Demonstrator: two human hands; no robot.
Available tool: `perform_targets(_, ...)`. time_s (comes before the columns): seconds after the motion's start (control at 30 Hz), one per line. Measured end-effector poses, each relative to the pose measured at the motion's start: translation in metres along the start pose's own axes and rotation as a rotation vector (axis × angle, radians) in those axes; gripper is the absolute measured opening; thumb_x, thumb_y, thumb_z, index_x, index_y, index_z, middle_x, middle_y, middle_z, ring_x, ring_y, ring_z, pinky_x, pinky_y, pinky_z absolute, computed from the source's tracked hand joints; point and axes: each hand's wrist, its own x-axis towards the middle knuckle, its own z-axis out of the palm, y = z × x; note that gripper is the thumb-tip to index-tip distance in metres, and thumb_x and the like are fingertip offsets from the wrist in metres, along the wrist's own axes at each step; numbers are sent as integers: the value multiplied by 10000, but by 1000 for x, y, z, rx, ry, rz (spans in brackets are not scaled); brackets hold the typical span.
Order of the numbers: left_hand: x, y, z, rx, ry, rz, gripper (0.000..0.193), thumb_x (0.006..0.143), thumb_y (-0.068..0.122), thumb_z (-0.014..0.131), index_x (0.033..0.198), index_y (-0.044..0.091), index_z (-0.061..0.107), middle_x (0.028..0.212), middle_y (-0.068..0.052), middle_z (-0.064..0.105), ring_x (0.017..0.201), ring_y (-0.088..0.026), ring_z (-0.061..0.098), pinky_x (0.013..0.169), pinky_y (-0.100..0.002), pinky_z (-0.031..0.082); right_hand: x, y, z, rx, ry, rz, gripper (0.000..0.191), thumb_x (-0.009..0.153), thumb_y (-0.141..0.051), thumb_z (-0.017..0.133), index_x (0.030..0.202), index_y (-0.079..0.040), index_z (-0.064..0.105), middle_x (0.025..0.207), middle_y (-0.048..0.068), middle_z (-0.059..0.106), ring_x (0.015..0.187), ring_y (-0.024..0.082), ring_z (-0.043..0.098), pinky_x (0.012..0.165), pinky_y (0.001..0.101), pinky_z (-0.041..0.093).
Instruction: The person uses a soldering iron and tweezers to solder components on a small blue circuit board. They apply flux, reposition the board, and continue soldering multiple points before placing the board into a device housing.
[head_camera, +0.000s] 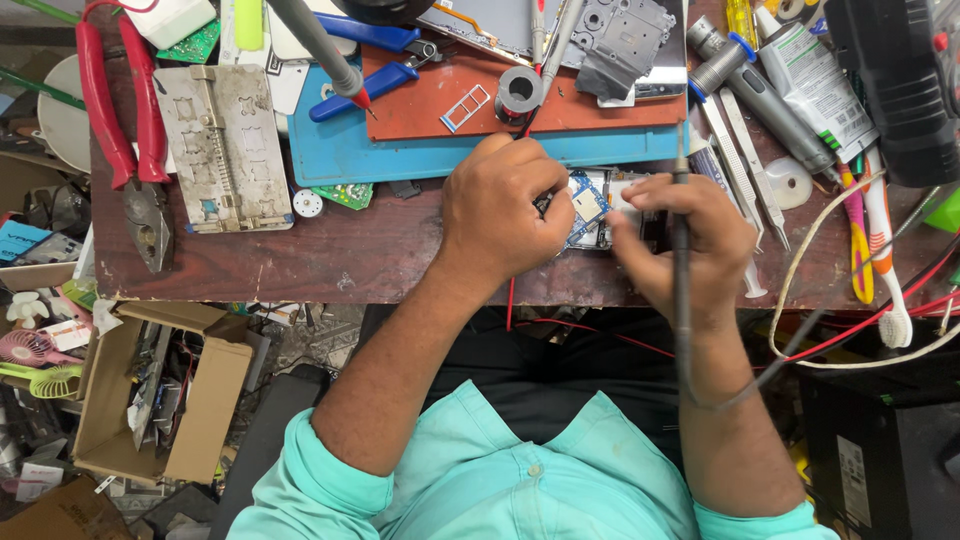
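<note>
Nearest the camera, low in the frame, the person's turquoise sleeves (500, 470) lead up to two bare hands meeting at the front edge of the worn brown tabletop (330, 250), just right of centre. The left hand (500, 215) is curled shut, its grip closed on something thin and dark that its knuckles hide, perhaps a probe or tweezer tip. The right hand (680, 240) is pinched together on a slim dark soldering-type tool (681, 200) whose cord trails back over the wrist. Between them lies the small blue circuit board (590, 208), flat on the tabletop, mostly covered by fingers. It looks light, thin, stiff and fragile, best held by its bare edges rather than its tiny parts. Farther up sit a blue mat (340, 150) and an orange mat (420, 100) carrying a solder spool (518, 92) and a small card tray (466, 107). At upper left lie red-handled pliers (120, 130) and a metal board holder (225, 145); at right, tweezers (745, 165) and toothbrushes (875, 240). The tool's tip and the board's far end are hidden, and the upper edge cuts off several items.
</note>
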Motion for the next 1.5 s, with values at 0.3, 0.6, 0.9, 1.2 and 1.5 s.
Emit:
perform_targets(0.3, 3, 3, 1, -8, 2, -4, 39, 743, 126, 732, 729, 104, 703, 785, -30, 641, 804, -272, 621, 691, -413, 513, 11, -14, 2, -209, -77, -103, 301, 887, 8, 864, 1039, -49, 611, 1061, 121, 720, 976, 245, 730, 814, 302, 588)
perform_targets(0.6, 4, 2, 0, -3, -11, -9, 43, 754, 122, 735, 729, 101, 708, 783, -14, 647, 792, -244, 618, 680, -393, 515, 12, -13, 0, -124, -148, -222, 197, 941, 93, 676, 977, -58, 555, 1095, 134, 744, 870, 227, 732, 740, 297, 598)
perform_targets(0.9, 3, 2, 1, 1, 2, -10, 36, 748, 122, 734, 732, 103, 708, 786, -16, 647, 796, -258, 616, 683, -400, 517, 11, -8, 0, -126, -186, -170, 233, 877, 152, 612, 970, -56, 563, 1059, 139, 745, 829, 217, 722, 739, 306, 583)
perform_targets(1.2, 4, 2, 0, 0, 2, -11, 41, 747, 122, 735, 730, 102, 704, 779, -18, 641, 792, -255, 616, 681, -398, 516, 11, -8, 1, -128, -178, -150, 256, 867, 177, 606, 967, -53, 558, 1049, 135, 749, 817, 212, 719, 683, 282, 579)
perform_targets(1.5, 3, 2, 1, -7, 1, -14, 48, 743, 115, 724, 710, 103, 691, 761, -13, 638, 769, -243, 608, 654, -387, 507, 11, -10, 1, -145, -169, -153, 260, 857, 165, 612, 969, -64, 561, 1054, 129, 756, 837, 217, 729, 720, 298, 582)
